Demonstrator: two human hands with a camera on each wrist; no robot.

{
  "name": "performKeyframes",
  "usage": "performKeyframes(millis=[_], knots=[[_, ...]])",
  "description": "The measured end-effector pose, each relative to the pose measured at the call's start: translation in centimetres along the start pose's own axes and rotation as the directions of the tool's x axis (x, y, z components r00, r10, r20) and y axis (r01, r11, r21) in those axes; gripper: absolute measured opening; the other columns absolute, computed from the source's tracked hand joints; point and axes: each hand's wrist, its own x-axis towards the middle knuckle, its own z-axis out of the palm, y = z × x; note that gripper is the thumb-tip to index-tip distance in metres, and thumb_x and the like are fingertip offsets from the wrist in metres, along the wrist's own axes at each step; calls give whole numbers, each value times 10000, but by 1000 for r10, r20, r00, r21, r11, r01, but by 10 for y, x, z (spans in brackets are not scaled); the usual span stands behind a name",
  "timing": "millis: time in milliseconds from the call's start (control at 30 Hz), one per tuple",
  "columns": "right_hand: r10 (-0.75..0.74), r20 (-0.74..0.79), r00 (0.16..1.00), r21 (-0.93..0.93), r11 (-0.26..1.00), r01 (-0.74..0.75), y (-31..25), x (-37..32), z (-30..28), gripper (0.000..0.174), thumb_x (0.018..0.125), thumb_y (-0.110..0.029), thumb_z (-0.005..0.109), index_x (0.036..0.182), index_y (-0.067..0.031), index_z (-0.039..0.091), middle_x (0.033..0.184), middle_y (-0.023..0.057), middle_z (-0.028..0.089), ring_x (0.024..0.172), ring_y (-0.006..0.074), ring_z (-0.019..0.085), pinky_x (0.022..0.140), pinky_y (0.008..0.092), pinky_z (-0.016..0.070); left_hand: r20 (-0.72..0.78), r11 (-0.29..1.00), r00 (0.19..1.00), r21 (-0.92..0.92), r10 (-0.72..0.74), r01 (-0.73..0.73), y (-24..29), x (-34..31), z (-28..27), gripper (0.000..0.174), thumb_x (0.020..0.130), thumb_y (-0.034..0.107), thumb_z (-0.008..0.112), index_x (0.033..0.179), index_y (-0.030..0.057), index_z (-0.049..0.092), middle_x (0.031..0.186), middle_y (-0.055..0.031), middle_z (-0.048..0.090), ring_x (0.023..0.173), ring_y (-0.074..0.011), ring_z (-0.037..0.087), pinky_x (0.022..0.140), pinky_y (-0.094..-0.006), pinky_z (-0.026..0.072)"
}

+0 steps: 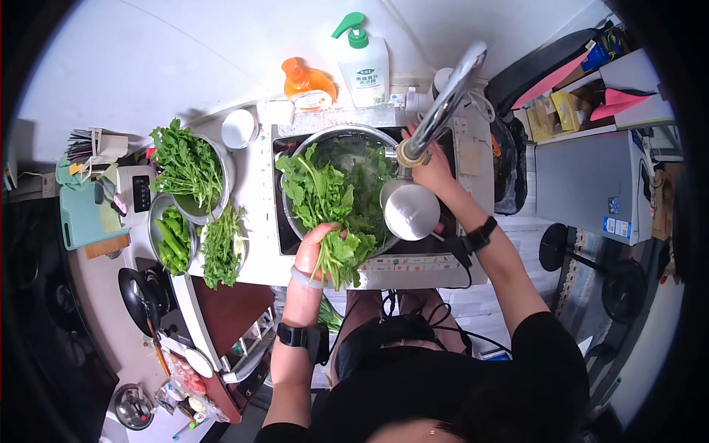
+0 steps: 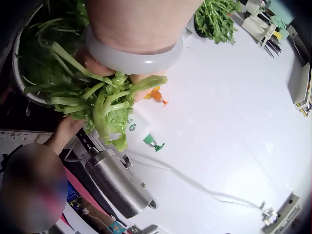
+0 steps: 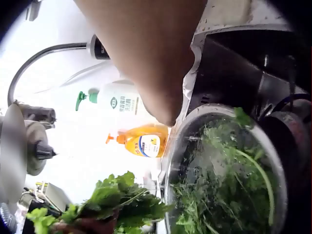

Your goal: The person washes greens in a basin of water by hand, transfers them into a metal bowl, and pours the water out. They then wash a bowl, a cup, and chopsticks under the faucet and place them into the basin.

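My left hand (image 1: 310,247) grips a bunch of leafy greens (image 1: 325,196) by its stem end, over the left side of a round metal basin (image 1: 325,131). The pale cut stems (image 2: 105,97) stick out past the bangle in the left wrist view. Inside the basin, more greens (image 3: 219,195) lie in water. My right hand (image 1: 434,173) reaches in at the basin's far right, beneath the faucet (image 1: 443,103). The faucet partly covers its fingers in the head view, and I cannot tell how they are bent.
An orange pump bottle (image 1: 310,85) and a white one with a green pump (image 1: 365,70) stand behind the sink. On the left counter are a pot of greens (image 1: 225,173), a bowl of green peppers (image 1: 173,240) and loose greens (image 1: 221,247). A white cup (image 1: 239,128) sits near the wall.
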Motion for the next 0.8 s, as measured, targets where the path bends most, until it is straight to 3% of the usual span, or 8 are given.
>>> performKeyframes(millis=[133, 167, 300, 367, 433, 467, 533, 800], knots=[[-70, -39, 997, -33, 997, 69, 8, 51, 40, 598, 818, -410, 508, 1217, 21, 395, 1301, 247, 317, 1203, 364, 333, 998, 443, 266, 66, 1000, 998, 3, 14, -15, 8, -6, 14, 385, 785, 167, 543, 1089, -64, 489, 828, -147, 616, 701, -212, 615, 625, -311, 520], [-61, -138, 988, 2, 998, 62, 9, 47, 48, 428, 731, -180, 532, 1104, 17, 461, 1265, 172, 354, 1213, 326, 289, 974, 425, 281, 90, 1000, 996, 1, 7, -7, 10, -10, 14, 386, 785, 166, 541, 1090, -65, 488, 831, -148, 616, 699, -212, 615, 621, -311, 520], [93, 144, 985, 222, 967, -124, 6, 3, 28, 530, 722, -206, 565, 1180, 13, 413, 1279, 183, 350, 1223, 313, 299, 1000, 383, 273, 162, 997, 987, -73, -4, 16, 5, -2, 9, 271, 803, 181, 513, 952, -42, 554, 798, -164, 619, 680, -237, 622, 611, -329, 524], [160, 320, 934, 829, 429, -358, 39, -25, 72, 518, 733, -211, 577, 1179, 2, 423, 1297, 193, 336, 1202, 317, 337, 987, 363, 299, 230, 995, 972, -73, -43, 61, 0, 20, -4, 234, 805, 180, 511, 904, -24, 566, 790, -155, 622, 675, -244, 622, 621, -336, 524], [-89, 19, 996, 241, 967, 82, 15, -44, 22, 459, 759, -201, 560, 1165, -16, 450, 1256, 191, 404, 1125, 313, 431, 930, 364, 355, 152, 997, 988, -67, -35, 45, -5, 28, 1, 199, 796, 156, 528, 887, -16, 566, 803, -139, 621, 679, -231, 623, 625, -336, 524], [-124, 17, 992, 245, 963, 116, -2, -45, -7, 459, 759, -201, 560, 1165, -16, 450, 1256, 191, 404, 1125, 313, 431, 930, 364, 355, 191, 995, 981, -91, -33, 51, -4, 25, 6, 193, 790, 148, 538, 884, -18, 566, 804, -141, 620, 682, -231, 622, 633, -335, 526], [73, 202, 977, 493, 854, -165, -33, -55, -50, 397, 776, -194, 549, 1120, -7, 488, 1164, 186, 495, 1053, 304, 493, 882, 361, 382, 229, 993, 973, -111, -25, 51, -7, 18, 11, 191, 783, 133, 547, 895, -22, 560, 808, -146, 617, 694, -234, 623, 645, -339, 529], [20, 247, 969, 501, 853, -146, -13, -80, -37, 292, 778, -173, 538, 1018, -7, 547, 1044, 196, 551, 979, 345, 515, 833, 371, 398, 172, 998, 984, -22, 54, -51, -8, 8, 29, 171, 795, 111, 522, 885, -32, 549, 787, -139, 611, 677, -228, 620, 631, -344, 532]])
